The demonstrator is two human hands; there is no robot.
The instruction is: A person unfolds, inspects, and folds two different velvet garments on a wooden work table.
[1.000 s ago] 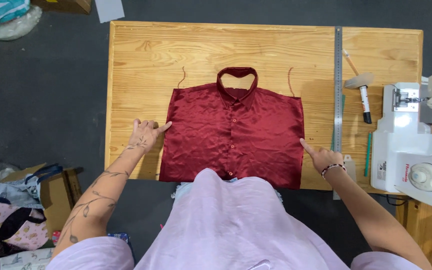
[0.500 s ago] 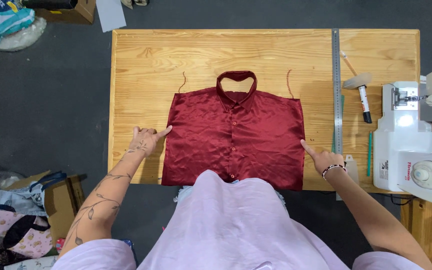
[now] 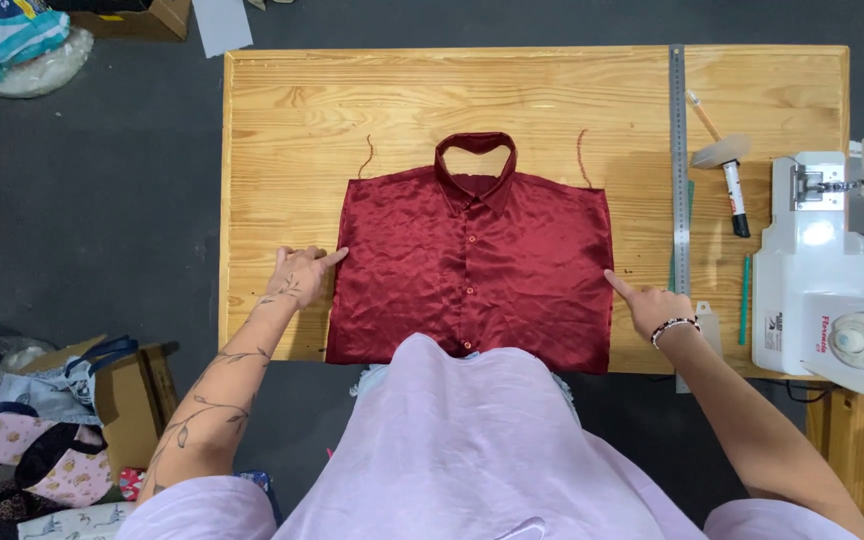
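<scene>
Head view: wooden table (image 3: 302, 100) on dark floor (image 3: 82, 200); left hand (image 3: 302, 275) and right hand (image 3: 652, 305), holding nothing, each point an index finger at red shirt (image 3: 467, 265).

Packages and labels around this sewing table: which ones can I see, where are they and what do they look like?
Plastic package: on the floor, top left corner; soft, puffy, teal and white with a picture.
Cardboard box: top edge, beside the package; brown, partly cut off.
Open cardboard box: on the floor, lower left, near the left arm; brown.
Label: on the white sewing machine, right; small red marking.
No screens or signs.
</scene>
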